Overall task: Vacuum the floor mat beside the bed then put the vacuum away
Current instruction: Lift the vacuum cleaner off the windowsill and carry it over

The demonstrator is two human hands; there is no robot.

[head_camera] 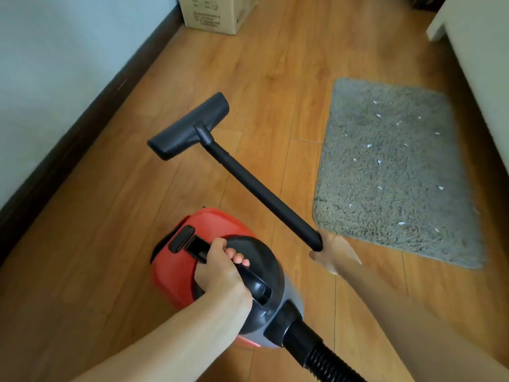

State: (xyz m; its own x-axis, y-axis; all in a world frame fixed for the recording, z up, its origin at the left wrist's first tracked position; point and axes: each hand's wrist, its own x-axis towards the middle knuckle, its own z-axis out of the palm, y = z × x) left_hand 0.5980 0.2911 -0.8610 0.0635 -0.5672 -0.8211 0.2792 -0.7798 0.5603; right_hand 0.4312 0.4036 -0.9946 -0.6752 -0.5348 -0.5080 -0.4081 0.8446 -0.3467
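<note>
A red and black canister vacuum [176, 263] hangs above the wooden floor, carried by its black top handle, which my left hand [220, 271] grips. My right hand [334, 253] holds the near end of the black wand [264, 191]. The wand runs up and left to a wide black floor nozzle [190, 126] over bare floor, left of the mat. The grey shaggy floor mat [391, 172] lies on the right beside the bed [484, 64] and is speckled with several small white scraps. A black ribbed hose [322, 359] leaves the vacuum toward the bottom edge.
A light wall with a dark skirting board [82, 128] runs along the left. A cardboard box [217, 12] stands against it at the far end. The white bed side fills the upper right. Wooden floor [275, 64] stretches between wall and mat.
</note>
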